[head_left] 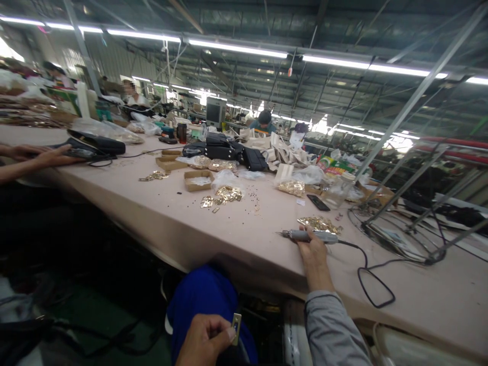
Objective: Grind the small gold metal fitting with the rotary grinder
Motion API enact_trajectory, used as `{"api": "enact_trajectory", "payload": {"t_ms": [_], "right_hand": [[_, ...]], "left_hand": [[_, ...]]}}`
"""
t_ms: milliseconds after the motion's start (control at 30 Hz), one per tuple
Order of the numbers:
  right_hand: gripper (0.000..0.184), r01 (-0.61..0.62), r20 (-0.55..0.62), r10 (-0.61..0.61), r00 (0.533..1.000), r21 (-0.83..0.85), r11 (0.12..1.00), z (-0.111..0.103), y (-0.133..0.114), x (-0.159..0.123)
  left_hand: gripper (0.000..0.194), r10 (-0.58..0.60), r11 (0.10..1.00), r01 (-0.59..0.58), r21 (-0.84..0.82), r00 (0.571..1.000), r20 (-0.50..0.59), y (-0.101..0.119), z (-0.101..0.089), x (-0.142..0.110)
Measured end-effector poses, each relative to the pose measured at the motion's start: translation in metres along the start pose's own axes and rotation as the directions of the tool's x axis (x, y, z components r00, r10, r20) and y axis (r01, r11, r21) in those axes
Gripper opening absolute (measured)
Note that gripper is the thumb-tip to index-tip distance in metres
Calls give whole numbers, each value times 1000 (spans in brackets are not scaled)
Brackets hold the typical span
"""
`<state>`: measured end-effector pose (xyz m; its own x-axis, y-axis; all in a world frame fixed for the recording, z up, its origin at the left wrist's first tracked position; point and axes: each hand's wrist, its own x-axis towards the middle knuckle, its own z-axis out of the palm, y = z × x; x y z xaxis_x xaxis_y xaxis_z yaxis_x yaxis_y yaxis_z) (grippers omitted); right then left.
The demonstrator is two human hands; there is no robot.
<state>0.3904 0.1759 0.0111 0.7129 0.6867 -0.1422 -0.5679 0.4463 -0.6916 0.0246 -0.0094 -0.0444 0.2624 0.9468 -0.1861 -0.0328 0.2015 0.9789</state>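
Spanning the view, a pale table point(259, 234) carries the cardboard box point(197, 187) taken here as landmark. A blue-clad leg point(206, 300) projects below the table's near edge, nearer the camera than the box. Behind the box and to its right rises a pile of pale pieces point(272, 152); directly behind it, somewhat closer, lie black bags point(219, 148). Far to the left of the box, a co-worker's hands point(48, 155) rest on a dark case point(97, 144).

The right hand point(314, 254), to the right of the box and nearer the camera, is closed loosely around the barrel of a grey corded tool point(312, 236), its thin tip directed left; whether the tool touches the table cannot be told. The left hand point(208, 338), below the box and over the leg, is nearly closed, thumb and curled fingers pinching a slotted metal plate point(237, 328) held upright.

A dark phone point(318, 203) lies right of the box, beyond the tool. Loose gold-coloured plates point(229, 193) are heaped just beside the box; similar fittings point(320, 223) lie immediately behind the tool. Smallest are dark specks point(252, 193), scattered to the right of the box.
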Motion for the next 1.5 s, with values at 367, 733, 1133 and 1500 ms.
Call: {"api": "enact_trajectory", "payload": {"t_ms": [367,733,1133,1500], "right_hand": [[30,-49,60,49,997,-1,999,3,6,-3],[30,-6,21,6,1000,15,1000,0,5,-5],[28,-6,26,5,1000,19,1000,-1,4,-7],[27,-78,158,74,985,19,997,-2,-19,-47]], "left_hand": [[46,-5,999,5,35,1000,-5,-8,-1,3],[46,-13,1000,14,13,1000,-11,-6,-2,-1],[45,-26,1000,26,8,999,-36,-7,-4,-2],[40,-6,1000,6,7,999,-44,1,-2,-3]]}}
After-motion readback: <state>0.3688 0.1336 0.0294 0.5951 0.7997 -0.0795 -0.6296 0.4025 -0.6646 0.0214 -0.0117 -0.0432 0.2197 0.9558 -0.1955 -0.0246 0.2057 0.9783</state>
